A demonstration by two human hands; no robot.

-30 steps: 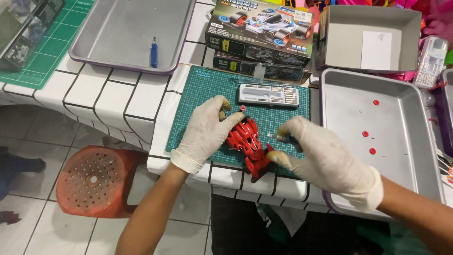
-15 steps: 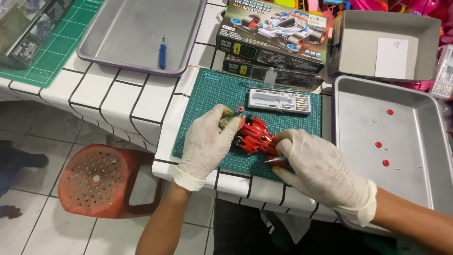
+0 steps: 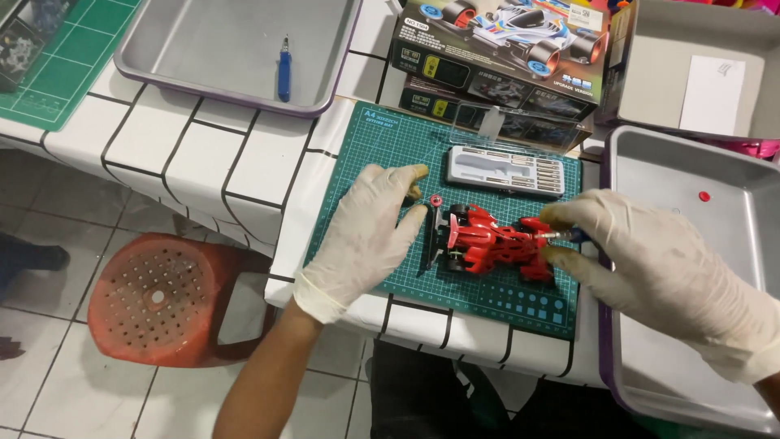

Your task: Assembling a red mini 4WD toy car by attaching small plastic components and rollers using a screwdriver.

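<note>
Centre frame: gloved left hand (image 3: pixel 366 232) lies open, fingertips against the red toy car (image 3: pixel 487 240) on the green mat (image 3: pixel 390 146); right hand (image 3: pixel 650 260) pinches a screwdriver (image 3: pixel 565 236) at its front.

right hand (image 3: pixel 650 260) hides the tool — right tray (image 3: pixel 731 175) cut off

One green cutting mat (image 3: pixel 382 146) serves as landmark. On it lie one red toy race car (image 3: pixel 491 242) and one grey bit case (image 3: pixel 505 170). Two gloved hands rest on it, left hand (image 3: pixel 366 236) and right hand (image 3: pixel 650 260). Beyond its far edge stands one stack of model-car boxes (image 3: pixel 504 49). Two metal trays flank it: one tray (image 3: pixel 203 49) far-left holding one blue screwdriver (image 3: pixel 283 67), another tray (image 3: pixel 731 203) right. One red stool (image 3: pixel 154 297) stands below-left.
</note>
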